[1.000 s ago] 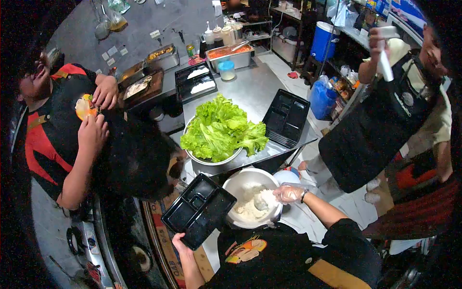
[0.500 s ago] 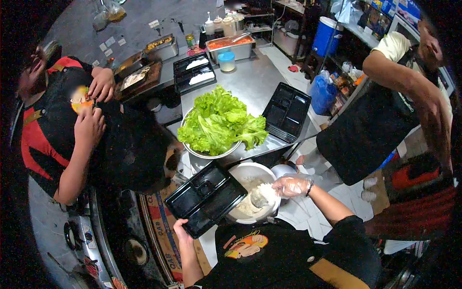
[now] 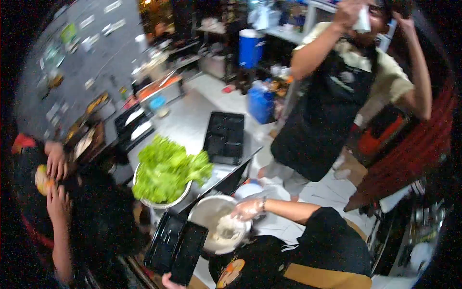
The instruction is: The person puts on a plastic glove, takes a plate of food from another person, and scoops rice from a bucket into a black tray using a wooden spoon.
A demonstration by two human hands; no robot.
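Note:
My left hand (image 3: pixel 172 281), at the bottom edge of the view, grips a black compartment tray (image 3: pixel 175 245) by its near edge. The tray is tilted beside a white bucket (image 3: pixel 196 212). Inside the bucket lies a white clumped food that looks like cooked rice (image 3: pixel 226 233). My right hand (image 3: pixel 248 210), in a clear plastic glove, reaches over the bucket's right rim with its fingers curled on the rice; motion blurs the fingertips. Just beyond the bucket, a bowl (image 3: pixel 186 195) heaped with green lettuce (image 3: pixel 168 168) sits on the metal table (image 3: pixel 187 108).
Another black compartment tray (image 3: pixel 225 137) lies on the table. A co-worker in a black apron (image 3: pixel 322 111) stands at the right, arms raised. Another person's hands (image 3: pixel 57 178) are at the left. A blue-lidded tub (image 3: pixel 158 103) stands near a metal pan of orange food (image 3: pixel 156 86).
My view has swung right, so the table and bucket sit further left. The right-hand co-worker now stands upright with raised arms. My right hand remains at the rice; my left still holds the tray.

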